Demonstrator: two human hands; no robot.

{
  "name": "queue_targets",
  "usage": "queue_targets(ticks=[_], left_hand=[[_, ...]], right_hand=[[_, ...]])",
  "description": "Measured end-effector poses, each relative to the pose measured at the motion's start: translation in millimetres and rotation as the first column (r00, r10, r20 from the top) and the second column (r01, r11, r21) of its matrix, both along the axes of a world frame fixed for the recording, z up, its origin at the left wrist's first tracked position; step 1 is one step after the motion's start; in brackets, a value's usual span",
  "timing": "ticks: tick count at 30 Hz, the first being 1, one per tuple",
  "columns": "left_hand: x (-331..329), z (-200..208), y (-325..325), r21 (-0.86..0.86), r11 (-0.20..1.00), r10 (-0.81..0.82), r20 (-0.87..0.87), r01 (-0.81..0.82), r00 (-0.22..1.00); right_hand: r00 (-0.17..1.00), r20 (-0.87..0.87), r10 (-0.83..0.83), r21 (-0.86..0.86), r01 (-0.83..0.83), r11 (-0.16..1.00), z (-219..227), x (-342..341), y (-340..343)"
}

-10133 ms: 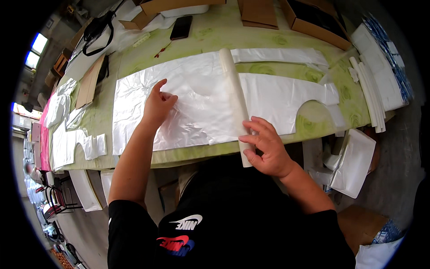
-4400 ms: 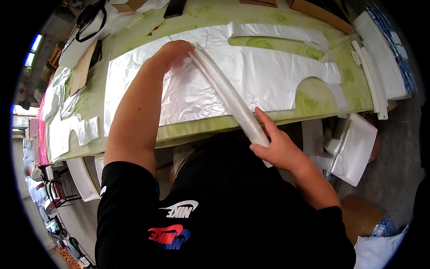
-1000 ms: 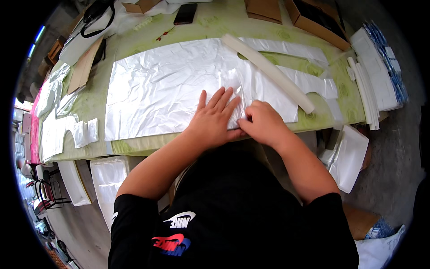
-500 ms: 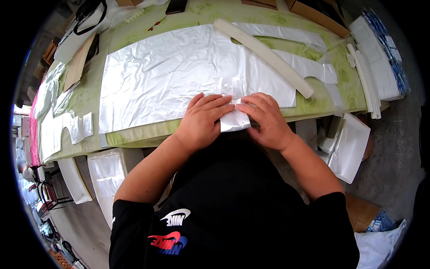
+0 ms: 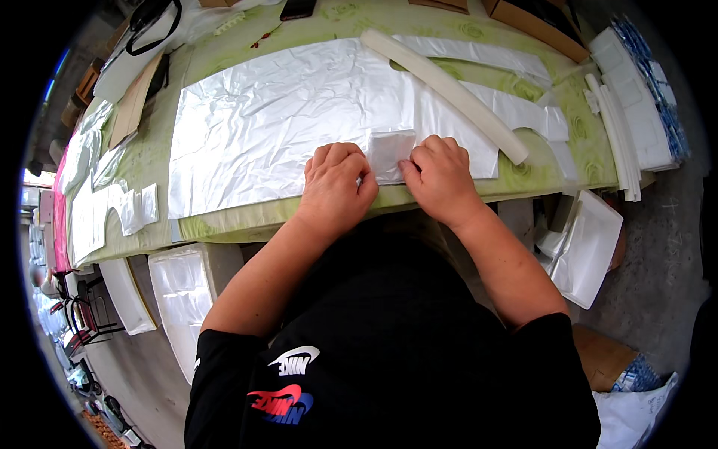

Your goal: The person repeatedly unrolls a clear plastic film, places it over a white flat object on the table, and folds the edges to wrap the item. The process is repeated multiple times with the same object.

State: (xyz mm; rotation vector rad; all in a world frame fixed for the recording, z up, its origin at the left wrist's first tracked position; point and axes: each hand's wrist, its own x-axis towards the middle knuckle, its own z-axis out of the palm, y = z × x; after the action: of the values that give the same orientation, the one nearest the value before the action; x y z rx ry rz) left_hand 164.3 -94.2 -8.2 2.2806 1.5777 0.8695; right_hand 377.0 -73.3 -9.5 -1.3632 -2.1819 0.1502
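A small folded rectangle of thin white plastic [image 5: 391, 153] lies near the table's front edge, between my two hands. My left hand [image 5: 336, 179] is closed at its left side, fingers curled under and thumb towards the plastic. At the right side my right hand [image 5: 441, 178] pinches with bent fingers, its thumb at the lower right corner. Beneath spreads a large flat, wrinkled white plastic bag [image 5: 277, 123], with handle strips and a rounded cut-out at its right end. A long cream-coloured bar [image 5: 449, 97] lies slantwise across it.
A green patterned cloth covers the table [image 5: 217, 224]. Smaller white plastic pieces [image 5: 90, 224] lie at the left, near a cardboard sheet [image 5: 138, 105]. White tubes [image 5: 613, 135] rest at the right edge. Behind are a phone [image 5: 298, 9] and an open carton [image 5: 538, 26]. White bins [image 5: 179, 292] stand below.
The folded plastic has moved from the table's edge onto the large bag and now lies flatter. My hands have drawn apart to its two sides, with fingers curled instead of lying over it.
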Motion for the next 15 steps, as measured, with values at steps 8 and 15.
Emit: queue_targets(ticks=[8, 15], left_hand=[[5.2, 1.1, -2.6, 0.165, 0.97, -0.176, -0.037, 0.18, 0.984], [14.4, 6.9, 2.7, -0.145, 0.982, -0.165, -0.352, 0.121, 0.921]], right_hand=[[0.99, 0.144, 0.001, -0.091, 0.013, 0.996, 9.3, -3.8, 6.6], [0.998, 0.012, -0.056, -0.111, 0.057, 0.992, 7.8, -6.1, 10.9]])
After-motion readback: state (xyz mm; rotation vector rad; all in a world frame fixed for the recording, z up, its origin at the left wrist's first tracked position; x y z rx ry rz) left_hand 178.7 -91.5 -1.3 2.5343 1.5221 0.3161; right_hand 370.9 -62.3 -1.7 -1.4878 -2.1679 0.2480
